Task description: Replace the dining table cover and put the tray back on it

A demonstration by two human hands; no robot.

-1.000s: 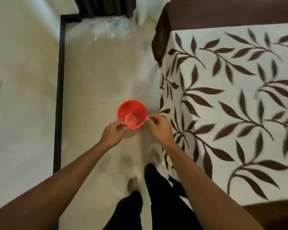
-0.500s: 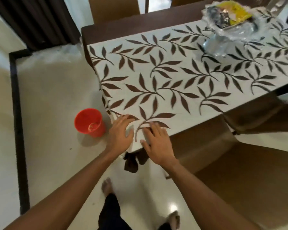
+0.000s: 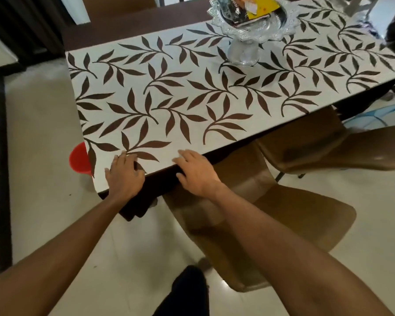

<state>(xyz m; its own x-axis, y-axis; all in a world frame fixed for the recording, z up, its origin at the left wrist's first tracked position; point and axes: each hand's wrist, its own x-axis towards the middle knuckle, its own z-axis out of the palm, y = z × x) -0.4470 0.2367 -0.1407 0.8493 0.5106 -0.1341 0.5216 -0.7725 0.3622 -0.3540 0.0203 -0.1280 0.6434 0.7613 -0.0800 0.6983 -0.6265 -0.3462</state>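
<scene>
Both hands, left hand (image 3: 126,174) and right hand (image 3: 197,172), lay flat, grips apart, on the cover's (image 3: 192,92) near edge; its long axis ran away rightward toward the tray (image 3: 249,23) (right hand nearer).

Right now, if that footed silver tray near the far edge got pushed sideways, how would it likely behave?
The tray looks top-heavy: a wide scalloped bowl on a narrow pedestal, so it may tip rather than slide. The packets piled in it could spill. The table cover beneath might drag and wrinkle.

Single head-worn view, angled forward and down.
Looks from above the near corner of the table (image 3: 132,26), close over both forearms, with floor (image 3: 39,133) at left.
</scene>
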